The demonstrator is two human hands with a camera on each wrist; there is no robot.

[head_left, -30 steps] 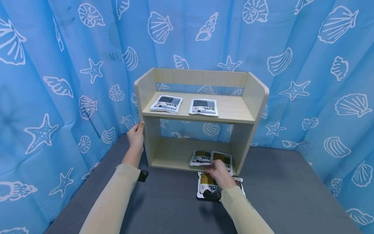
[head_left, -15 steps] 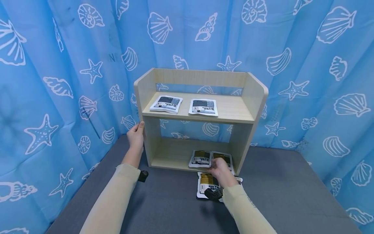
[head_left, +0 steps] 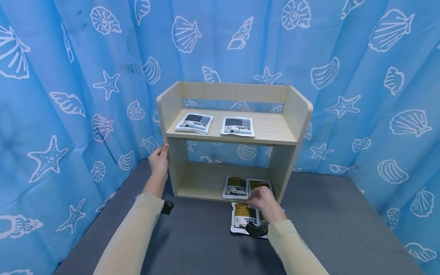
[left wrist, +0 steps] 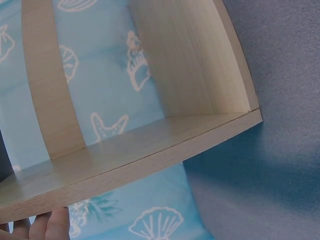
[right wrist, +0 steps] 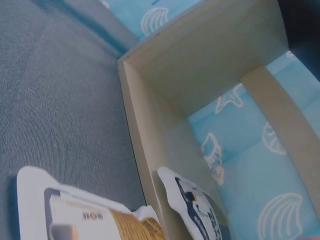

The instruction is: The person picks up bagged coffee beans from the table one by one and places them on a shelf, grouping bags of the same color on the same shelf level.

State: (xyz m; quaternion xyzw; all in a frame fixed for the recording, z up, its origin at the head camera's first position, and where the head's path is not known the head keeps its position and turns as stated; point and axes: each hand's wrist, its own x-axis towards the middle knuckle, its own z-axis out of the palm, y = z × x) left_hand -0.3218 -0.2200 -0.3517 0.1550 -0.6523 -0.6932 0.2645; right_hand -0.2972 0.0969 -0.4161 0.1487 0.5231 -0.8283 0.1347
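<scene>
My left hand (head_left: 159, 158) rests against the outer left side of a light wooden shelf unit (head_left: 299, 114), its thumb at the front edge. In the left wrist view its fingertips (left wrist: 57, 225) touch the side panel. My right hand (head_left: 262, 198) is low at the front of the bottom shelf, fingers loosely bent. It overlaps the right one of two flat white pouches there, a gold-labelled pouch (head_left: 259, 184). Beside its fingertips lies the left gold-labelled pouch (head_left: 235, 187). In front of the unit, another gold-labelled pouch (head_left: 244, 217) lies on the table, partly hidden by the wrist camera.
On the upper shelf lie two pouches with dark blue labels, a left pouch (head_left: 194, 123) and a right pouch (head_left: 238, 126). The unit stands on a dark grey table (head_left: 199, 236). A blue curtain (head_left: 220, 42) with white shells hangs behind.
The left pouch on the bottom shelf has shifted slightly toward the front edge. My right hand has moved a little to the right, away from it. The left hand keeps its place.
</scene>
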